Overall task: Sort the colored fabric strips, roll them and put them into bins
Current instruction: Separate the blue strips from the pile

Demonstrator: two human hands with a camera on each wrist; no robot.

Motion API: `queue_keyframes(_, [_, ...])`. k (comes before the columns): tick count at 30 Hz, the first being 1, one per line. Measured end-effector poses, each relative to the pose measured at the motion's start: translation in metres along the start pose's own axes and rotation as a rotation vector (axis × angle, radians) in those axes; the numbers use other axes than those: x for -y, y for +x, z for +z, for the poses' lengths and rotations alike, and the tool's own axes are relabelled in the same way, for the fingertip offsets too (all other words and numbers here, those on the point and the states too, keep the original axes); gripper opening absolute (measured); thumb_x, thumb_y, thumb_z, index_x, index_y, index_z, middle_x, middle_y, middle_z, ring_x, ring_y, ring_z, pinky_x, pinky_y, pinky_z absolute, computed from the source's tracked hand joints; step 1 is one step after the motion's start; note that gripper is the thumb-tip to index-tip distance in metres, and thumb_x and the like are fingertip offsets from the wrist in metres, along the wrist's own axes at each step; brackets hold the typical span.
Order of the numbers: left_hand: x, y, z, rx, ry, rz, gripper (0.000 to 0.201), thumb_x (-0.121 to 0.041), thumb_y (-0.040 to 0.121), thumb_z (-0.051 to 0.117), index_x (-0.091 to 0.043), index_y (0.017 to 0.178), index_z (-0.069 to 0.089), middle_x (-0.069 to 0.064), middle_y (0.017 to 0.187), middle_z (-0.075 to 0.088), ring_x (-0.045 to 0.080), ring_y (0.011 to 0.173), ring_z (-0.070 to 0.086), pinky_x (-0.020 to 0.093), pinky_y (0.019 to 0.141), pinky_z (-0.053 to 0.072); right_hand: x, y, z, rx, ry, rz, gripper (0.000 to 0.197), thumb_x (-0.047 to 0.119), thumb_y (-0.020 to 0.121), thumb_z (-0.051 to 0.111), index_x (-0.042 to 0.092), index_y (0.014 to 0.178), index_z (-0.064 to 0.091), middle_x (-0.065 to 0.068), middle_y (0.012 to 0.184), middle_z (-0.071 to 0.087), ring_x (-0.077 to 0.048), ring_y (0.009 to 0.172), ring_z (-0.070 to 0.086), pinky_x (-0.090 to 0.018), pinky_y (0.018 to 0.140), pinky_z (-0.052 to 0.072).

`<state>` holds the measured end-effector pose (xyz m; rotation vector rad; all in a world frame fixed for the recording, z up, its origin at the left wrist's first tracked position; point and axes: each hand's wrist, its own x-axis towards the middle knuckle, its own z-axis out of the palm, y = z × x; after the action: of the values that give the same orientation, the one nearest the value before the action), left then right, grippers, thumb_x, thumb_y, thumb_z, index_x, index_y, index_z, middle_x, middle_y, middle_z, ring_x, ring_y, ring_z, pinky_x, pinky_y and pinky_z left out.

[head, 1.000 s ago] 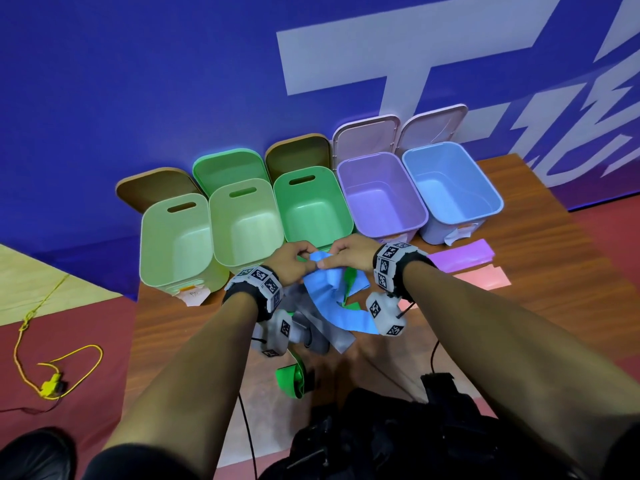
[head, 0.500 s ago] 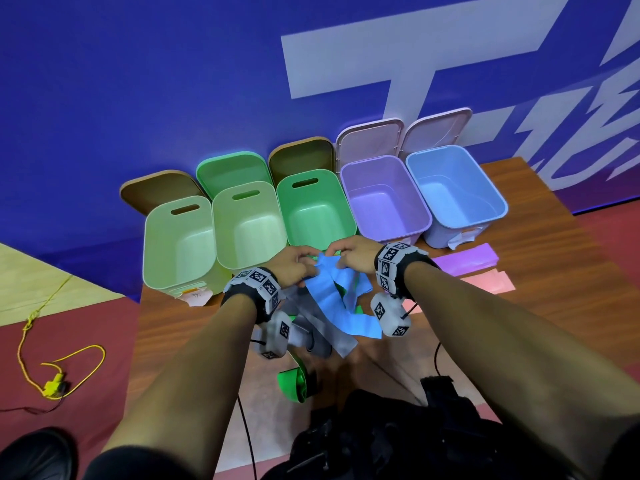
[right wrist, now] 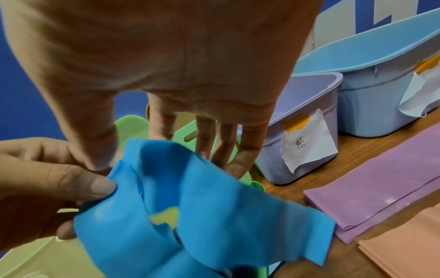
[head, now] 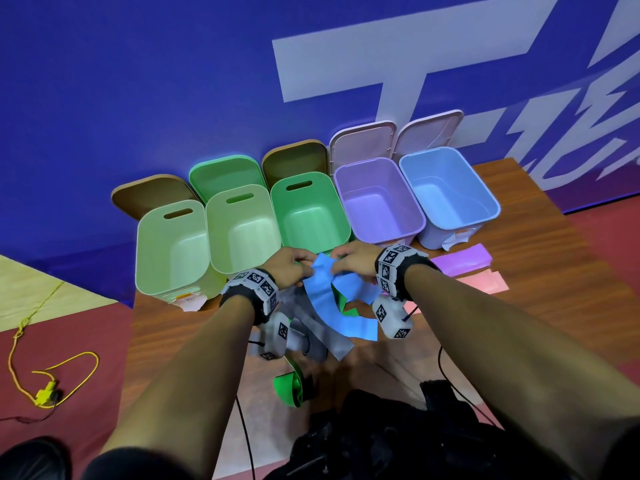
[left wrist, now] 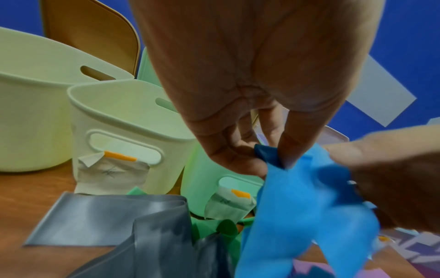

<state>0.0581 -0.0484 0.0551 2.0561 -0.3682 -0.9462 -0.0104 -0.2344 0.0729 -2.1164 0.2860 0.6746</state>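
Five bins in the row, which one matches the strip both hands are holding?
The light blue plastic bin at the far right end of the row. It matches the blue fabric strip; the others are three green bins and one purple.

I pinch a bright blue strip (head: 323,289); grey (head: 311,327) and green (head: 289,388) strips lie below — bins run pale green (head: 166,244), green (head: 308,209), lilac (head: 377,199), light blue (head: 446,188).
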Motion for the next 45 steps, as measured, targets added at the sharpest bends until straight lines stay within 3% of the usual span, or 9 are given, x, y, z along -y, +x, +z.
queue_keyframes(3, [-0.004,-0.001,0.002,0.005,-0.016,0.018,0.024,0.004,0.092,0.059,-0.010,0.110,0.068,-0.004,0.081,0.064,0.007,0.065,0.057,0.014,0.055,0.049,-0.001,0.006,0.002,-0.052,-0.017,-0.056,0.042,0.042,0.092,0.067,0.017,0.066,0.046,0.003,0.055,0.032,-0.014,0.054,0.031,-0.026,0.053,0.024])
queue_keyframes(7, [-0.002,0.002,0.000,0.025,-0.013,0.043,0.024,0.000,0.093,0.060,-0.011,0.113,0.066,-0.003,0.077,0.067,0.011,0.067,0.058,0.019,0.061,0.050,-0.006,0.016,0.001,-0.133,0.033,-0.090,0.034,0.032,0.092,0.069,0.019,0.063,0.057,0.000,0.062,0.044,-0.016,0.066,0.038,-0.028,0.064,0.030])
queue_keyframes(11, [-0.001,0.002,-0.001,0.022,-0.035,0.042,0.021,-0.002,0.093,0.062,-0.014,0.109,0.063,-0.007,0.056,0.062,0.008,0.056,0.055,0.024,0.062,0.048,-0.010,0.018,0.004,-0.146,0.144,-0.098,0.003,0.019,0.090,0.073,0.020,0.088,0.070,-0.002,0.074,0.059,-0.015,0.076,0.051,-0.026,0.079,0.042])
queue_keyframes(14, [-0.001,0.002,0.000,0.014,-0.029,0.050,0.020,-0.002,0.093,0.063,-0.015,0.108,0.061,0.007,0.073,0.063,0.013,0.064,0.056,0.023,0.062,0.049,-0.011,0.019,0.005,-0.167,0.169,-0.092,0.015,0.013,0.093,0.068,0.019,0.107,0.070,-0.001,0.077,0.061,-0.015,0.082,0.053,-0.027,0.086,0.043])
queue_keyframes(22, [0.004,0.003,0.002,-0.033,0.005,0.039,0.011,-0.003,0.093,0.062,-0.004,0.104,0.067,0.006,0.082,0.062,0.015,0.067,0.056,0.024,0.065,0.050,-0.007,0.014,0.006,-0.141,0.118,-0.091,0.031,0.005,0.097,0.056,0.020,0.123,0.063,-0.006,0.064,0.047,-0.018,0.062,0.040,-0.025,0.060,0.037])
queue_keyframes(26, [0.005,0.001,0.004,-0.046,-0.034,0.029,0.006,-0.001,0.092,0.063,-0.006,0.095,0.062,0.003,0.073,0.057,0.017,0.065,0.054,0.024,0.062,0.050,-0.006,0.013,0.008,-0.118,0.141,-0.094,0.036,-0.005,0.093,0.052,0.023,0.114,0.061,-0.012,0.076,0.048,-0.023,0.072,0.041,-0.029,0.064,0.037])
queue_keyframes(30, [0.008,-0.001,0.007,-0.081,-0.081,0.038,0.011,0.001,0.092,0.062,-0.009,0.092,0.058,0.006,0.075,0.055,0.018,0.066,0.054,0.023,0.058,0.050,-0.007,0.010,0.016,-0.149,0.188,-0.080,0.044,-0.014,0.086,0.044,0.018,0.110,0.062,-0.002,0.062,0.039,-0.018,0.056,0.033,-0.025,0.051,0.029])
queue_keyframes(36, [0.014,-0.014,0.011,-0.139,-0.183,0.078,0.019,0.005,0.091,0.062,-0.014,0.090,0.062,0.006,0.075,0.060,0.018,0.068,0.056,0.029,0.069,0.049,-0.008,0.005,0.029,-0.148,0.281,-0.133,0.004,0.009,0.095,0.058,0.013,0.093,0.059,0.001,0.054,0.037,-0.012,0.045,0.032,-0.023,0.045,0.027])
queue_keyframes(45, [0.029,-0.039,0.023,-0.263,-0.277,0.050,0.022,-0.003,0.089,0.069,-0.012,0.109,0.064,0.015,0.084,0.063,0.016,0.070,0.057,0.024,0.068,0.048,-0.016,-0.002,0.052,-0.250,0.188,-0.284,0.038,0.024,0.098,0.058,0.026,0.066,0.037,0.011,0.052,0.027,-0.016,0.058,0.024,-0.031,0.058,0.024])
